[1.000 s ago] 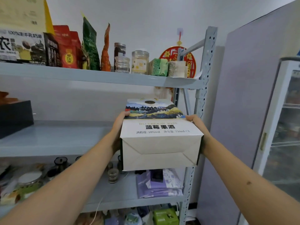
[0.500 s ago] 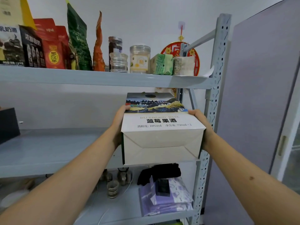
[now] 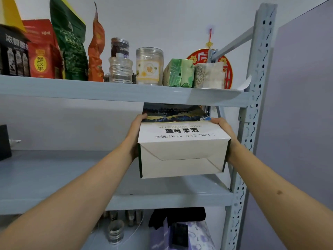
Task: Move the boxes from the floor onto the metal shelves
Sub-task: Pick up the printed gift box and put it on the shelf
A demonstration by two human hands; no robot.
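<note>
I hold a white blueberry wine box (image 3: 182, 152) with a dark landscape print on top, between both hands. My left hand (image 3: 134, 134) grips its left side and my right hand (image 3: 222, 131) grips its right side. The box hangs just above the right end of the grey middle metal shelf (image 3: 54, 179), its far end under the upper shelf (image 3: 108, 91). Its folded white bottom faces me.
The upper shelf carries snack bags (image 3: 68, 42), jars (image 3: 148, 66) and small packets (image 3: 180, 73). A black box (image 3: 4, 141) sits at the middle shelf's left. The perforated upright post (image 3: 252, 112) stands close right of the box. Jars (image 3: 116, 231) and a purple bag (image 3: 182, 235) fill the lower shelf.
The box has risen and moved forward into the gap between the middle and upper shelves. The view has come closer to the shelving.
</note>
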